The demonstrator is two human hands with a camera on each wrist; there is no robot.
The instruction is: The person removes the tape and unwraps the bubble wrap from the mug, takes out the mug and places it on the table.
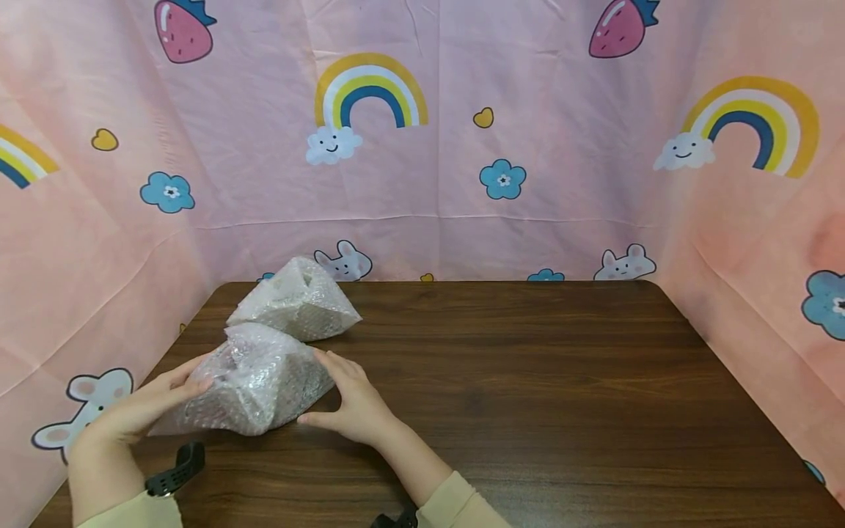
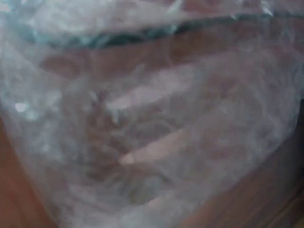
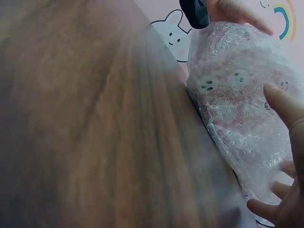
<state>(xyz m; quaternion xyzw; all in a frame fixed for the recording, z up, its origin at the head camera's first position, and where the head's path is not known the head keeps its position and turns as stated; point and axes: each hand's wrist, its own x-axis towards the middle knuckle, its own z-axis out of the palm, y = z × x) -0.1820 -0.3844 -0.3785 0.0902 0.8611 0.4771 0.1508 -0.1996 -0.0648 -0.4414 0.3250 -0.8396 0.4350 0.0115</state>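
Fingers: left hand [image 1: 141,407] near-straight along front bundle [image 1: 267,385]'s left side; right hand [image 1: 359,411] straight on its right, thumb splayed. Neither curled round it.
Front bundle: crinkled, lumpy clear bubble wrap, on wood-grain table [image 1: 561,396], left half.
Rear bundle [image 1: 304,301]: similar wrap, peaked, just behind, partly blocked.
Backdrop [image 1: 561,205]: creased pink cloth, rainbows, strawberries.
Markings: black-dotted white patches through wrap; contents unclear.

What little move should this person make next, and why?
Perhaps the right hand should close in on the nearer bubble-wrapped bundle to steady it: the thumb and fingers there are spread wide at the bundle's right side, while the left hand touches its left side.
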